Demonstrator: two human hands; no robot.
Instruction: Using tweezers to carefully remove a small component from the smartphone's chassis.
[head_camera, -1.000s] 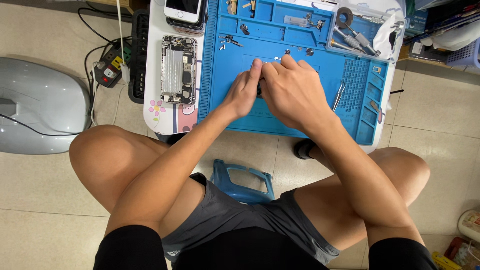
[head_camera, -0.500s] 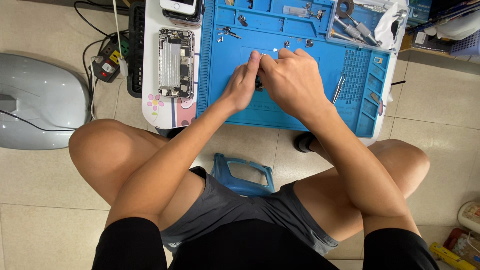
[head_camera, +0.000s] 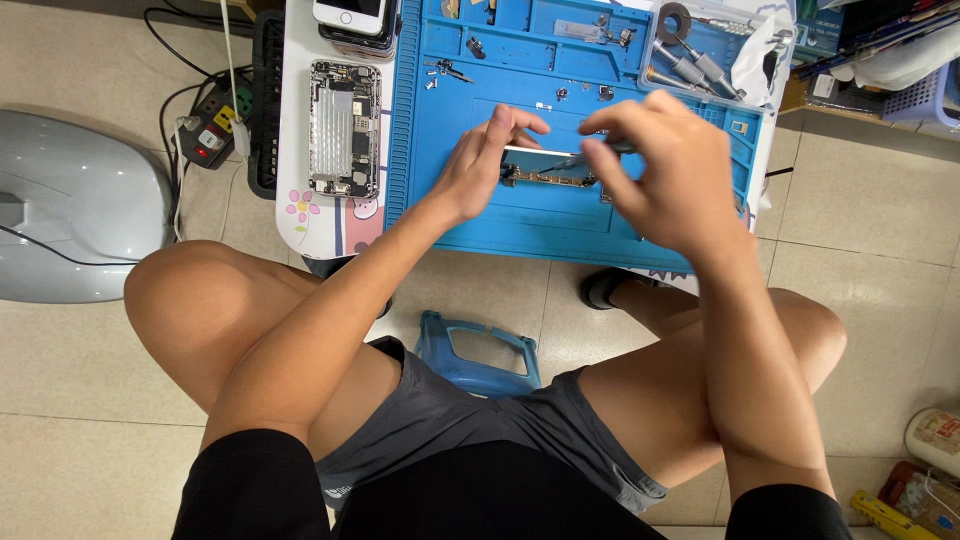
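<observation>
A person seated on a blue stool (head_camera: 478, 352) works over a blue mat (head_camera: 520, 215) on a low table. The left hand (head_camera: 482, 165) rests on the mat, its fingers (head_camera: 508, 122) close together and pinching the left end of a narrow circuit board (head_camera: 548, 178) that lies mid-mat. The right hand (head_camera: 665, 170) hovers just beside it, fingers curled and pressed around a thin tool (head_camera: 570, 158) whose tip meets the board. An opened phone (head_camera: 344, 128) lies left of the mat.
</observation>
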